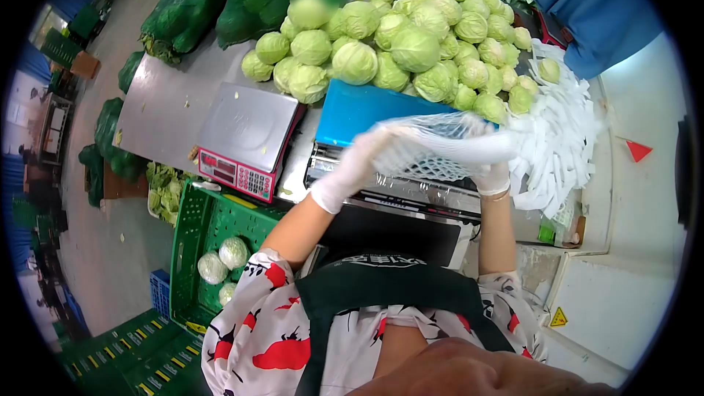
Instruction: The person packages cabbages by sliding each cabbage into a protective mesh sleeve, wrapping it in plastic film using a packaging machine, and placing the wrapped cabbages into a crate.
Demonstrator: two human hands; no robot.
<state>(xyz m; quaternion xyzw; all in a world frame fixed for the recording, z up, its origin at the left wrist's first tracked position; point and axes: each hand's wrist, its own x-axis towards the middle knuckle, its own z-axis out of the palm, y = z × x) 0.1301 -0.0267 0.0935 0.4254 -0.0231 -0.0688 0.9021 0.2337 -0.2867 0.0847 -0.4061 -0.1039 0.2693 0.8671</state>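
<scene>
A white foam net sleeve (425, 150) is stretched sideways between my two gloved hands, its mesh blurred by motion. My left hand (359, 165), in a white glove, is closed on the sleeve's left end. At the other end my right hand (491, 172), also gloved, grips the sleeve and is partly covered by it. Both hands are above the front of a wrapping machine with a blue top plate (367, 110). Just beyond that plate lies a heap of pale green cabbages (414, 48). Whether anything is inside the sleeve I cannot tell.
A digital scale (246, 128) stands left of the machine. White foam sleeves (561, 132) are piled at the right. Below the scale, a green crate (194, 231) holds several wrapped cabbages (213, 268). Full green net sacks (187, 7) lie at the back left.
</scene>
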